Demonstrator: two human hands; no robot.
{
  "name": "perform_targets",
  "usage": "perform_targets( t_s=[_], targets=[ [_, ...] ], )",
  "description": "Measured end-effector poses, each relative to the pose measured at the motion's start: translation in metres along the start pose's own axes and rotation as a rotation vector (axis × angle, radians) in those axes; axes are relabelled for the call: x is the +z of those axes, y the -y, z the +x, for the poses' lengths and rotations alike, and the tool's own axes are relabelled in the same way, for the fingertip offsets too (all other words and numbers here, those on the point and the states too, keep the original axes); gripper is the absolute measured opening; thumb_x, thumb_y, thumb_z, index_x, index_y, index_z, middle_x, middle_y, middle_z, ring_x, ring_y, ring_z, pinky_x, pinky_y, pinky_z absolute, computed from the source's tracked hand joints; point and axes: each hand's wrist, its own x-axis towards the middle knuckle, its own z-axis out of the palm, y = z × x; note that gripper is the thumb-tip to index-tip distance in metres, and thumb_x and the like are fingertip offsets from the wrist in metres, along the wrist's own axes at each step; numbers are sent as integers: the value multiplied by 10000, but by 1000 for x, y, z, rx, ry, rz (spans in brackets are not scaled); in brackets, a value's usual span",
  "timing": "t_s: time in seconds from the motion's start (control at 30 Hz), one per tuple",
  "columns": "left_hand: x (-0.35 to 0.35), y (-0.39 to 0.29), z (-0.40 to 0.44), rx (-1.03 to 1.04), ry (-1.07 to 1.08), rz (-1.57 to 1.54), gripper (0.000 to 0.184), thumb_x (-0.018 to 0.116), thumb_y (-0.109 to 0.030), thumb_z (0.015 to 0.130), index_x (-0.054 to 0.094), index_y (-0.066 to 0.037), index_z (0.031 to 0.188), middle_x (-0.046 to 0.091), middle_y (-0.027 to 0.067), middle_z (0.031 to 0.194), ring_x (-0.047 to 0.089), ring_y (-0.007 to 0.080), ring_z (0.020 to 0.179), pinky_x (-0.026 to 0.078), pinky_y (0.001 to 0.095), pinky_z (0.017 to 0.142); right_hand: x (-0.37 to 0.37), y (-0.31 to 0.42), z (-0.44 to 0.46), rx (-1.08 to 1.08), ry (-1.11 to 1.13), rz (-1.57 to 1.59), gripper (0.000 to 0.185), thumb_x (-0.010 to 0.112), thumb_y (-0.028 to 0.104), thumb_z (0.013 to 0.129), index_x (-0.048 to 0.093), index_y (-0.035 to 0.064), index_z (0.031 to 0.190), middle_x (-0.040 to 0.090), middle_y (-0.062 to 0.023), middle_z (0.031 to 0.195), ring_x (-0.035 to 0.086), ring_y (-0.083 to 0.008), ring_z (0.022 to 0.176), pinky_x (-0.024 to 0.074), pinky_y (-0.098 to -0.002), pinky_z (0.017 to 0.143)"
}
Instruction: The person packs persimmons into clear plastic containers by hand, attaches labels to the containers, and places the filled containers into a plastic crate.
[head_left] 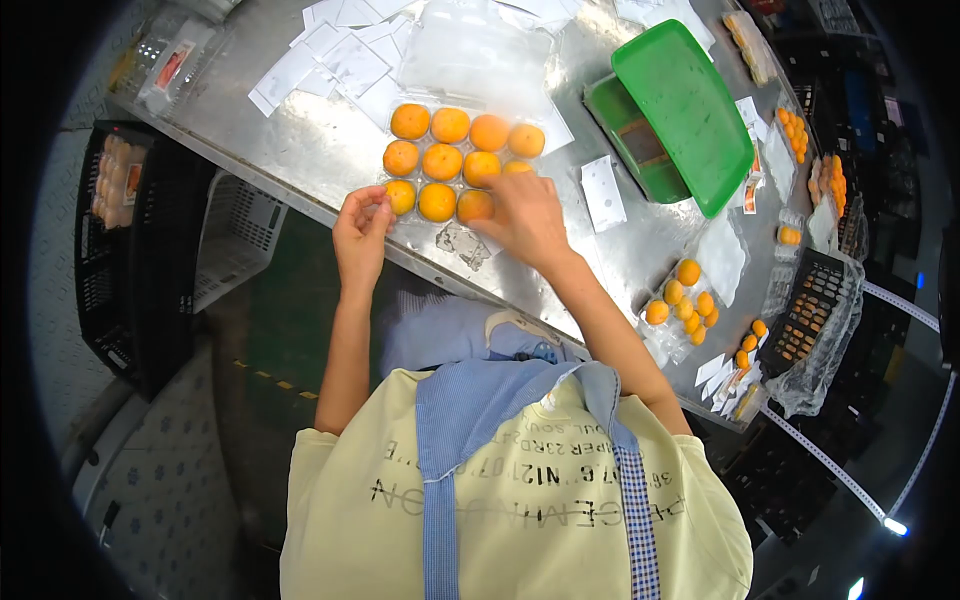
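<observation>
A clear plastic tray (462, 178) with rows of round orange fruit (442, 161) lies near the front edge of the metal table. My left hand (362, 230) is at its near left corner, thumb and fingertips pinched together at the tray's edge beside a fruit. At the right side, my right hand (528, 218) reaches over the tray with its fingers bent around a fruit (475, 206) in the near row. Those fingers partly cover the fruit at that corner. The tray's clear lid (475, 55) seems to lie folded back behind the rows.
A green bin with a tilted lid (680, 110) stands to the right, near a white card (603, 194). Paper slips (345, 55) are scattered at the back left. Loose fruit (685, 300) lies on the right. Black crates (135, 260) stand at the left below the table.
</observation>
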Motion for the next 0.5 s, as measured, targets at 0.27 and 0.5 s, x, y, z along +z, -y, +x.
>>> perform_targets(
  t_s=[0.27, 0.5],
  targets=[
    [-6, 1, 18, 98, -159, 197, 161, 593, -79, 882, 603, -16, 1029, 612, 41, 944, 564, 107, 829, 463, 232, 728, 5, -118, 63, 518, -308, 432, 437, 522, 343, 936, 547, -18, 1180, 635, -92, 1033, 580, -182, 875, 459, -326, 811],
    [-11, -2, 29, 80, -171, 189, 179, 568, -153, 919, 609, -25, 1037, 618, 57, 973, 560, 126, 886, 452, 258, 796, -22, -125, 108, 911, -173, 863, 721, 226, 606, 944, 615, 39, 1159, 635, -20, 999, 482, -94, 801, 372, -251, 772]
  ],
)
